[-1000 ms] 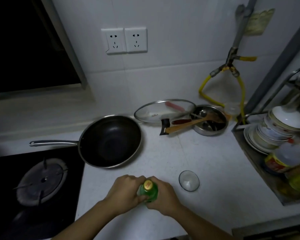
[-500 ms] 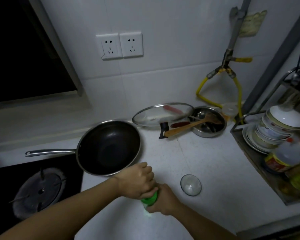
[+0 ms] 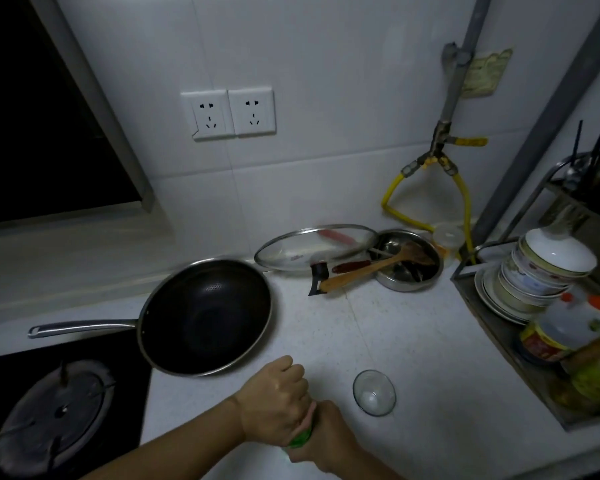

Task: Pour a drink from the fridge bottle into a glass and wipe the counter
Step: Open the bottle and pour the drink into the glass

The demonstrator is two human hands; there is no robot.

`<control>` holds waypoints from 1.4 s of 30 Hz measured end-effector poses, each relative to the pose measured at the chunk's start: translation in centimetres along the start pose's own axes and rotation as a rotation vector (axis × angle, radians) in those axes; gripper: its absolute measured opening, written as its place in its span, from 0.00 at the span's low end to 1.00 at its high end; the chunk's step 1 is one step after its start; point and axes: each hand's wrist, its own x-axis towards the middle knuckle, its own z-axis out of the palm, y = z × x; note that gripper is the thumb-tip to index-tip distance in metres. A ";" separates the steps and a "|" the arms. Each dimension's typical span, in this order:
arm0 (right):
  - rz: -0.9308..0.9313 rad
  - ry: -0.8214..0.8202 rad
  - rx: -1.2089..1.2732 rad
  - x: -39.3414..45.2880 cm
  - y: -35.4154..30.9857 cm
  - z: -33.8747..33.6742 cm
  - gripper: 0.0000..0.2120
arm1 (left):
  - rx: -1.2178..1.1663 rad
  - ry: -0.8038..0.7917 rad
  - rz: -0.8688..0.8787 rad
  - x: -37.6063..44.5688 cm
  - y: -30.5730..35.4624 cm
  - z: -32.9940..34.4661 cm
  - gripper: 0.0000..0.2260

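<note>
Only 2 forearms and 2 hands of the person show, entering from the bottom edge. Both forearms are bare as far as the picture reaches: no sleeve or cuff is in view. The left hand (image 3: pixel 274 401) and the right hand (image 3: pixel 326 434) wear no glove. The visible wrists and the backs of the hands carry no watch, band or ring.

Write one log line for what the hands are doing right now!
step: opening bottle | left hand: over bottle top | right hand: holding green bottle | glass: empty, on counter
</note>
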 end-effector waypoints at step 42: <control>0.208 0.038 0.332 -0.5 -0.6 -1.2 0.28 | -0.548 -0.315 -0.328 -2.3 -1.0 -4.7 0.14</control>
